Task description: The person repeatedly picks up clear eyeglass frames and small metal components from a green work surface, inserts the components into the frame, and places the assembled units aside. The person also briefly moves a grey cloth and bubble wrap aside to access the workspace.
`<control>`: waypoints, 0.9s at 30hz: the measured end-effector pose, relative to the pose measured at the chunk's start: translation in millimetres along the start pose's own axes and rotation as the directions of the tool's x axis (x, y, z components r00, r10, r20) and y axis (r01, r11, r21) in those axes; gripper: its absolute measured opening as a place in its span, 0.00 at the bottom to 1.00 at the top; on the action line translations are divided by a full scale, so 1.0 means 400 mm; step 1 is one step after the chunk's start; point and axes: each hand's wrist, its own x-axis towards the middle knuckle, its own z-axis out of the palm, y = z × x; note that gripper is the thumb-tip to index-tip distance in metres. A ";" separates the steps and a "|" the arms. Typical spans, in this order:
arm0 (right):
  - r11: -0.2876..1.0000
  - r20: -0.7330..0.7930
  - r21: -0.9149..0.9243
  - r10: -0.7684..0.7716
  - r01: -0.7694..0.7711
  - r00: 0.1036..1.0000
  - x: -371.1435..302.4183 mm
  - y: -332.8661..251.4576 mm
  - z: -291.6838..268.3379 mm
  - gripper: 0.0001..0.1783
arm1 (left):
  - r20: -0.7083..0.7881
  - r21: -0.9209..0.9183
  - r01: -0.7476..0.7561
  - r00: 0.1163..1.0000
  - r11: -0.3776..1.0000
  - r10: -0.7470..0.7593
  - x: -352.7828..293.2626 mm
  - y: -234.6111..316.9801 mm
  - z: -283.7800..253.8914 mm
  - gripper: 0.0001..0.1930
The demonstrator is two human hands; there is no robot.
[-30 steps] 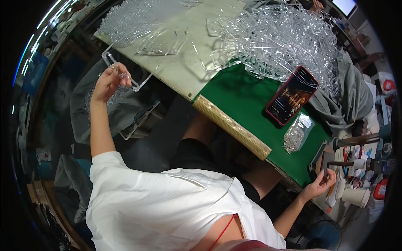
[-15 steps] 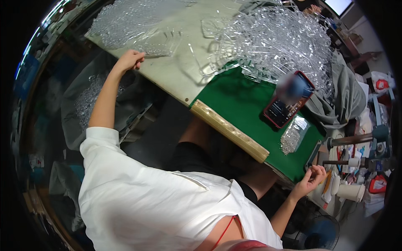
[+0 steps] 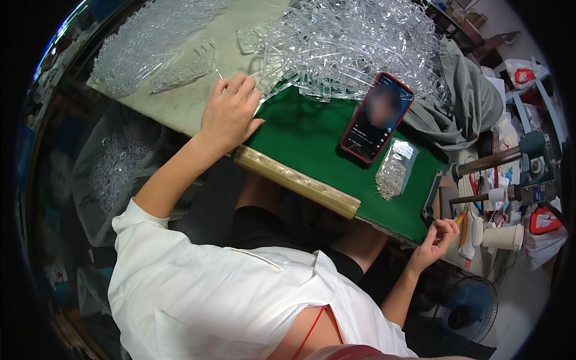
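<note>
My left hand (image 3: 231, 113) is over the pale tabletop beside the green mat (image 3: 300, 126), palm down. Its fingers are apart and reach to the near edge of a big tangled heap of clear plastic strips (image 3: 354, 45); nothing shows in its grasp. My right hand (image 3: 437, 243) is at the mat's right front corner, just below a black metal bracket (image 3: 429, 201). Its fingers are curled in with the thumb near them, and whatever they may hold is hidden. A phone (image 3: 378, 117) in a red case lies on the mat, next to a small clear bag of shiny bits (image 3: 396, 169).
Another pile of clear strips (image 3: 138, 45) covers the table's far left. A gold padded roll (image 3: 297, 180) edges the mat's front. On the right are a metal shaft machine (image 3: 489, 162), a white cup (image 3: 503, 237) and a fan (image 3: 467, 306). Grey cloth (image 3: 474, 102) lies beyond the phone.
My left hand has moved right, from the edge of the left pile to the green mat's left side, and its fingers have spread. The right hand remains near the bracket. The view has shifted somewhat.
</note>
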 end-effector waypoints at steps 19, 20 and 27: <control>0.993 0.469 -0.121 0.066 -0.011 0.881 0.016 -0.038 0.042 0.05 | 0.440 -0.830 0.334 0.884 -0.447 -0.156 0.023 0.040 -0.079 0.18; 0.990 0.496 -0.131 0.022 0.051 0.868 0.020 -0.030 0.049 0.06 | 0.420 -0.803 0.292 0.896 -0.519 -0.145 -0.001 0.078 -0.105 0.19; 0.989 0.599 -0.149 0.086 0.006 0.796 0.023 -0.033 0.063 0.12 | 0.377 -0.554 0.410 0.899 -0.725 0.220 -0.022 0.222 -0.125 0.29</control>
